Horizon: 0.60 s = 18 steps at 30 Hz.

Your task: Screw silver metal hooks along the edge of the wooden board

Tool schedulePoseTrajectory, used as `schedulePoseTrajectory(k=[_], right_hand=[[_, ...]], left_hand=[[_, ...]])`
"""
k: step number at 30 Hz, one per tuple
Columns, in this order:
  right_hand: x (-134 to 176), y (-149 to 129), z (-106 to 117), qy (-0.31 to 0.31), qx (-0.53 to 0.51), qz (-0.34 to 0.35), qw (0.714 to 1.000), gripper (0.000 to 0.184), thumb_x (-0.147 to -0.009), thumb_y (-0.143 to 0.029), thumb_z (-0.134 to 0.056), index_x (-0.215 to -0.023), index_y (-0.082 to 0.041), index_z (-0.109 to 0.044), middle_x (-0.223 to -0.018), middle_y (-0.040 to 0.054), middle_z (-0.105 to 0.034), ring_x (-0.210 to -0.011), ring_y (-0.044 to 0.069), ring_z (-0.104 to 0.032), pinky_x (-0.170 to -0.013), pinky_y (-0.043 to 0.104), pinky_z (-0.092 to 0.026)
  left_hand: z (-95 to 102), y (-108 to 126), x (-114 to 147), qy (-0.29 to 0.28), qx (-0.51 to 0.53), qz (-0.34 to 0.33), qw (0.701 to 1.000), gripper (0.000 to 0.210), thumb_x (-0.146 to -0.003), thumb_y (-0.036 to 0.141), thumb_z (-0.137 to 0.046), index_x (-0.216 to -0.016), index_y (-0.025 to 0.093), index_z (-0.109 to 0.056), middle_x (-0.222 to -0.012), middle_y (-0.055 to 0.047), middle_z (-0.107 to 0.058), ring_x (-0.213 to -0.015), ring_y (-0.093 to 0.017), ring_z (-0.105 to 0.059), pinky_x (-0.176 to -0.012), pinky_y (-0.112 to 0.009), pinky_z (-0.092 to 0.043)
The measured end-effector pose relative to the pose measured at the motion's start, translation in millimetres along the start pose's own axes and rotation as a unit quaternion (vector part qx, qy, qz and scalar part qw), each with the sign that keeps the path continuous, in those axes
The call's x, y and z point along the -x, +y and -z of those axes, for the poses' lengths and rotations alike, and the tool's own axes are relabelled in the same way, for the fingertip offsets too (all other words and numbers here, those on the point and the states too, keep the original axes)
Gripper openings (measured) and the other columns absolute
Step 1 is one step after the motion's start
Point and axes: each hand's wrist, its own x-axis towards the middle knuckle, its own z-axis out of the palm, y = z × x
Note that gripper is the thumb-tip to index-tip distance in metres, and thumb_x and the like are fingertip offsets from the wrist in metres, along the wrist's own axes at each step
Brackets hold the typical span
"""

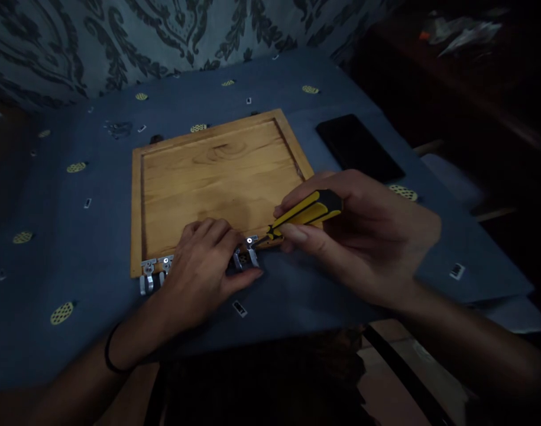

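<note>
A framed wooden board (217, 171) lies on the table, with silver metal hooks (148, 275) along its near edge. My left hand (203, 266) lies over that edge, holding the board, its fingers curled on the wood and its thumb extended below. It covers the middle hooks. My right hand (359, 231) grips a yellow and black screwdriver (308, 212) between thumb and fingers. The screwdriver's shaft points left and down to the rightmost hook (252, 251), close beside its screw. Whether the tip touches the screw I cannot tell.
A black phone-like slab (359, 147) lies right of the board. Small clear items (118, 129) sit at the back left on the blue patterned tablecloth (106, 236). Patterned fabric (164, 41) rises behind the table. Crumpled plastic (469, 35) shows in the dark far right.
</note>
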Motion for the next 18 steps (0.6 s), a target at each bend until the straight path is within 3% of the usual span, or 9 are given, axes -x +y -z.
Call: schedulePoseTrajectory(k=[5,8,11,14,18], right_hand=[[0,-4,2,-0.030,0.047,0.013,0.998,0.015,-0.089,-0.018,-0.072,-0.097,-0.026,-0.062,-0.082,-0.0019,-0.066,-0.073,0.014,-0.065,-0.062,0.031,-0.053],[-6,-6,6,-0.056,0.038,0.034,0.997,0.018,-0.089,-0.018,-0.073,-0.104,-0.023,-0.064,-0.091,-0.0014,-0.069,-0.080,0.012,-0.067,-0.067,0.026,-0.056],[-13,-7,13,-0.120,0.006,0.032,0.992,0.021,-0.090,-0.021,-0.073,-0.109,-0.025,-0.066,-0.099,-0.0019,-0.072,-0.090,0.013,-0.070,-0.073,0.025,-0.058],[-16,-9,17,-0.177,-0.003,0.026,0.984,0.015,-0.092,-0.025,-0.071,-0.107,-0.026,-0.069,-0.095,-0.0019,-0.072,-0.086,0.013,-0.071,-0.071,0.026,-0.058],[-13,-10,14,-0.136,0.015,0.022,0.990,0.013,-0.089,-0.025,-0.074,-0.100,-0.024,-0.067,-0.091,-0.0010,-0.071,-0.078,0.013,-0.069,-0.066,0.028,-0.055]], left_hand=[[-0.7,0,0,0.014,-0.003,-0.009,1.000,0.033,-0.081,0.041,-0.082,-0.097,0.015,-0.069,-0.092,-0.006,-0.066,-0.090,-0.031,-0.063,-0.077,-0.047,-0.048],[-1.3,0,0,0.023,-0.008,-0.015,1.000,0.031,-0.081,0.040,-0.082,-0.095,0.016,-0.068,-0.094,-0.007,-0.067,-0.090,-0.031,-0.063,-0.077,-0.046,-0.048],[-1.9,-1,1,0.031,-0.016,-0.023,0.999,0.030,-0.081,0.041,-0.081,-0.093,0.017,-0.067,-0.092,-0.006,-0.067,-0.089,-0.030,-0.063,-0.075,-0.045,-0.048],[-1.8,-1,1,0.043,-0.019,-0.025,0.999,0.030,-0.081,0.041,-0.082,-0.091,0.018,-0.066,-0.088,-0.004,-0.066,-0.087,-0.029,-0.063,-0.073,-0.043,-0.046],[-1.6,-1,1,0.042,-0.021,-0.029,0.998,0.030,-0.079,0.040,-0.084,-0.090,0.018,-0.066,-0.087,-0.003,-0.066,-0.084,-0.027,-0.063,-0.071,-0.040,-0.043]])
